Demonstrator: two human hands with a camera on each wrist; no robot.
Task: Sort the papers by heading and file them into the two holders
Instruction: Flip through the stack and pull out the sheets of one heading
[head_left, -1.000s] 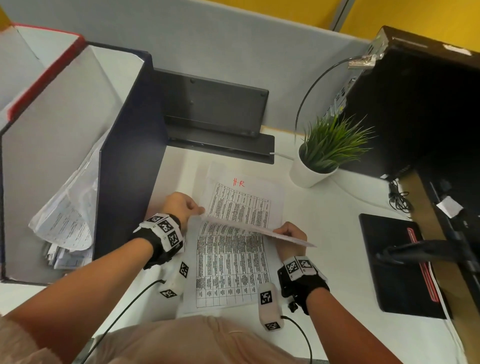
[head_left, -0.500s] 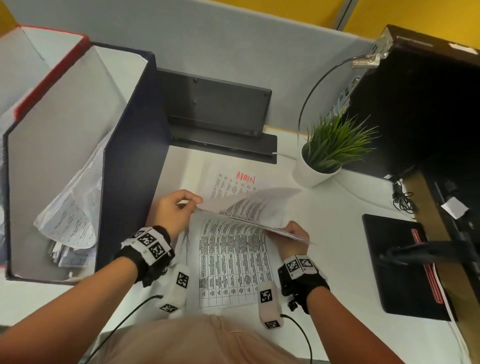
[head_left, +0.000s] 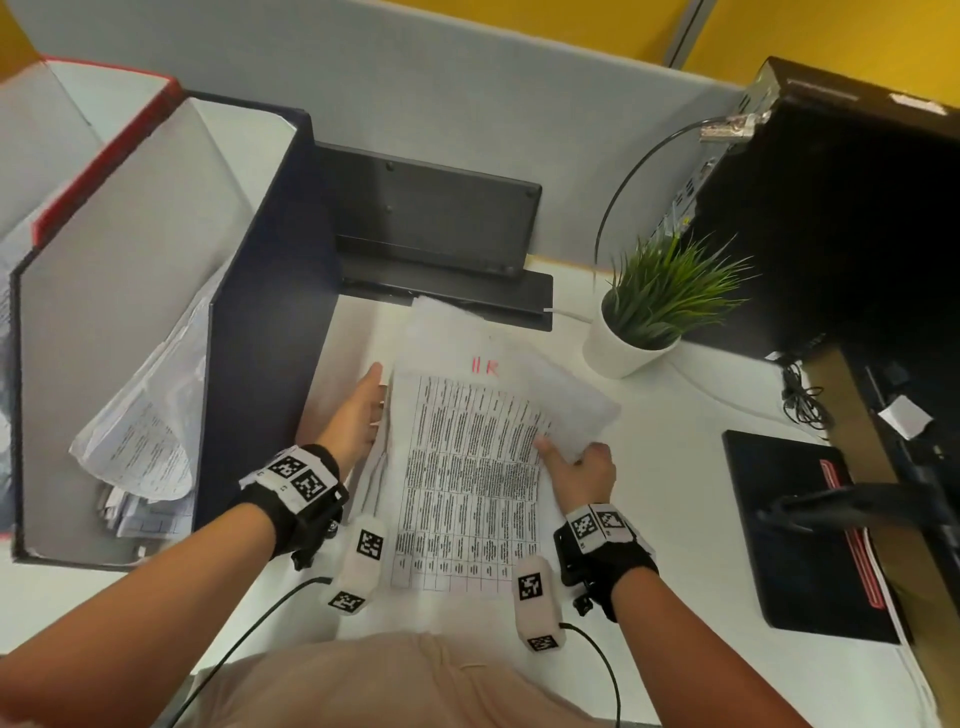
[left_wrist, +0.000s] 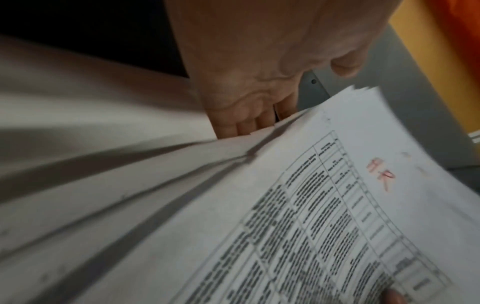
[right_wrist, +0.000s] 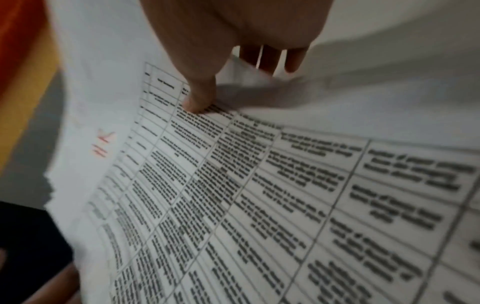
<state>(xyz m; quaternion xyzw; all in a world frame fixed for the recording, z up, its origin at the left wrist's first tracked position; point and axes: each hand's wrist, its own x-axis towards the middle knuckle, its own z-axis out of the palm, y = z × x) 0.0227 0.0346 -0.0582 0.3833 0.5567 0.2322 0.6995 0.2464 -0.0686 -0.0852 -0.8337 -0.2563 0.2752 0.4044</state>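
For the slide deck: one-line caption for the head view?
Right hand pinches the "HR" sheet while the left hand steadies the stack's edge, beside two holders.

1. Two hands are showing: the left hand (head_left: 358, 410) and the right hand (head_left: 582, 467).
2. Two file holders are standing at the left: a dark blue holder (head_left: 270, 322) and a red holder (head_left: 104, 150).
3. One potted plant (head_left: 654, 312) is sitting on the desk.
4. One stack of papers (head_left: 467, 467) is lying between the hands; its sheets are too overlapped to count.
5. Two wrist bands with printed markers are showing, one on each wrist.
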